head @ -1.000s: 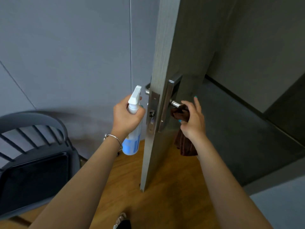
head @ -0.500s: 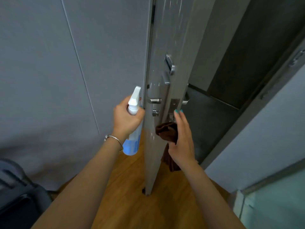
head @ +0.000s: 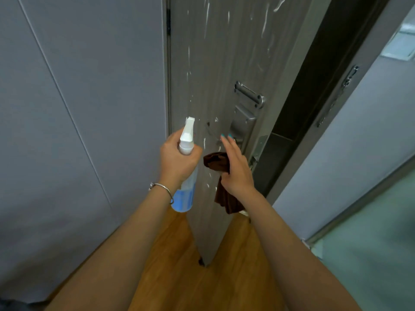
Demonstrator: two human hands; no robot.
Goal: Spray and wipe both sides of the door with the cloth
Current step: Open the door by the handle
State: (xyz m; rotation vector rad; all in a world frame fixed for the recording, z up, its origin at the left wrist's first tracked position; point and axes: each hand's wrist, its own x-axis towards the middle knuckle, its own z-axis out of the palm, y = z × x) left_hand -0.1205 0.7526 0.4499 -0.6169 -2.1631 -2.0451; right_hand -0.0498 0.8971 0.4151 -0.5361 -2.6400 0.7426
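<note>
The grey wood-grain door (head: 224, 63) stands ajar in front of me, its face streaked with white spray drops. My left hand (head: 177, 160) grips a white spray bottle (head: 187, 135) with blue liquid, its nozzle pointing up beside the door face. My right hand (head: 238, 171) holds a dark brown cloth (head: 216, 162) against the door just below the metal handle and lock plate (head: 243, 122). Its fingers are stretched towards the handle, and part of the cloth hangs down below the hand.
A grey panelled wall (head: 89, 108) fills the left. The wooden floor (head: 179, 265) runs under the door, with a small dark stop (head: 201, 261) at the door's bottom corner. The door frame with its strike plate (head: 336, 97) stands to the right, with a dark opening behind the door.
My right hand has brought the cloth from the handle on the door's other side round its edge to the sprayed face. The view has turned, and the chair has left it.
</note>
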